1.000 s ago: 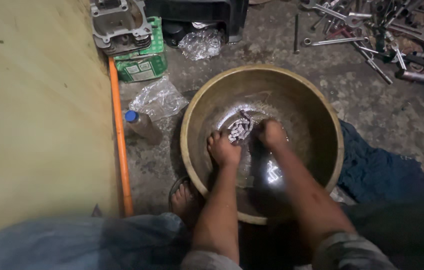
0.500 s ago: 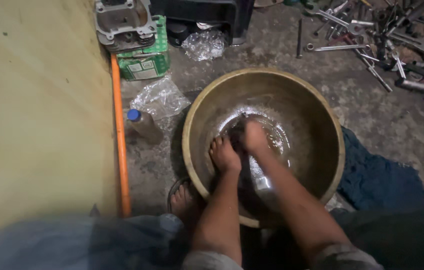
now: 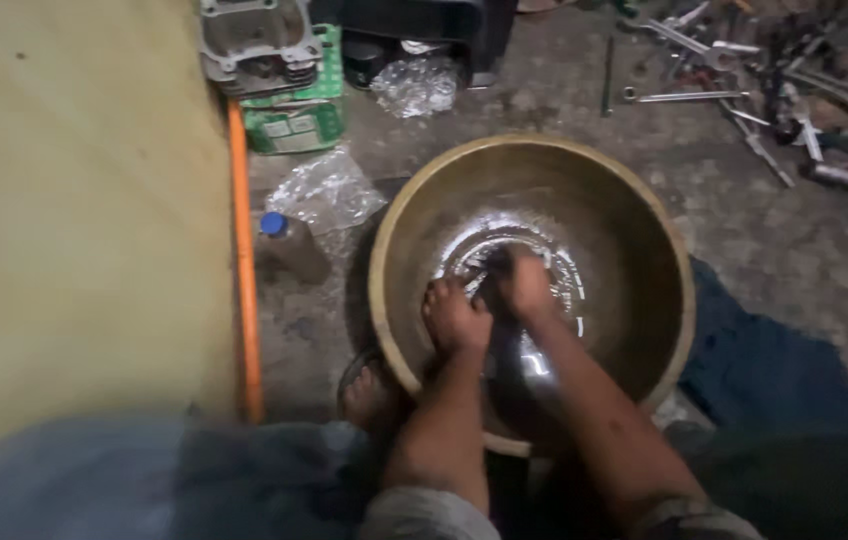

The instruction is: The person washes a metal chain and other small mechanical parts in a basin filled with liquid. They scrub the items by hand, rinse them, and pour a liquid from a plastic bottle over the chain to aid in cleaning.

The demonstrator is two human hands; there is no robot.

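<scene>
At the left, a yellow board (image 3: 74, 220) edged by an orange pipe (image 3: 244, 260) is seen, with a blue-capped bottle (image 3: 289, 250) and a crumpled plastic bag (image 3: 329, 190) beside it. In the wide metal basin (image 3: 644, 230) on the floor, the left hand (image 3: 456, 318) and right hand (image 3: 521, 283) are pressed together in shallow liquid, fingers curled; whether anything is held cannot be told. Scattered wrenches (image 3: 704, 60) are seen at the upper right.
</scene>
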